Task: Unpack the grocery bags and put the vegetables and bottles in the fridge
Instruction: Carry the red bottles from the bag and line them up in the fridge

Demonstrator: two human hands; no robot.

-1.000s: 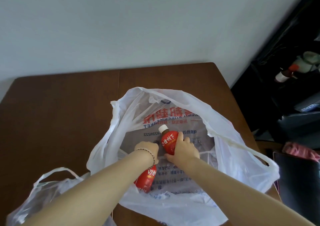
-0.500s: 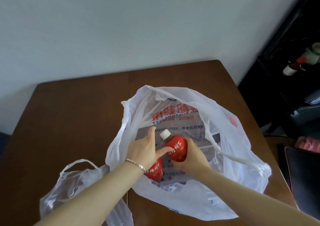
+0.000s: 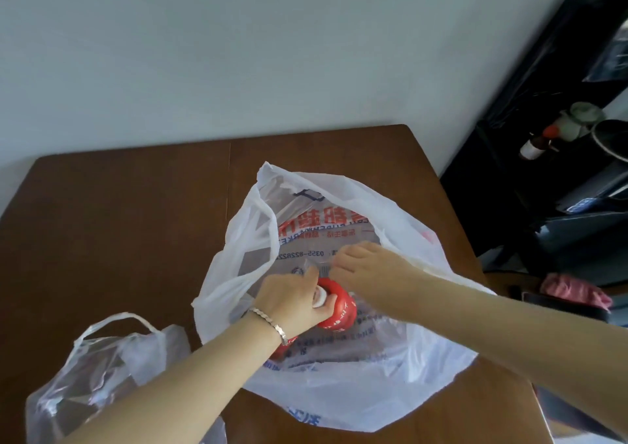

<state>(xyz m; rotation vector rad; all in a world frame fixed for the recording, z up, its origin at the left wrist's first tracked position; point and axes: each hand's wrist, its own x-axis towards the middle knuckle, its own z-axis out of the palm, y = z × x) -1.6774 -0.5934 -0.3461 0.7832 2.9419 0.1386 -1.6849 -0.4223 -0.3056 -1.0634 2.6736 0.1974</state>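
Observation:
A white supermarket bag (image 3: 401,226) lies open on the brown table (image 3: 119,226). Inside it, my left hand (image 3: 292,302) grips the neck of a red-labelled bottle (image 3: 339,314), and its white cap shows between my fingers. A second red bottle (image 3: 282,350) lies partly hidden under my left wrist. My right hand (image 3: 370,267) is deeper in the bag, fingertips curled at something clear and crinkled (image 3: 316,264). I cannot tell what that thing is or whether I hold it.
A second, clear plastic bag (image 3: 102,369) slumps at the table's near left corner. To the right of the table stands a dark shelf unit (image 3: 550,188) with a small bottle (image 3: 537,144), and a pink cloth (image 3: 574,290) lies below it.
My right hand has let go of the red bottle and moved deeper into the bag. My left hand has taken that bottle by the neck.

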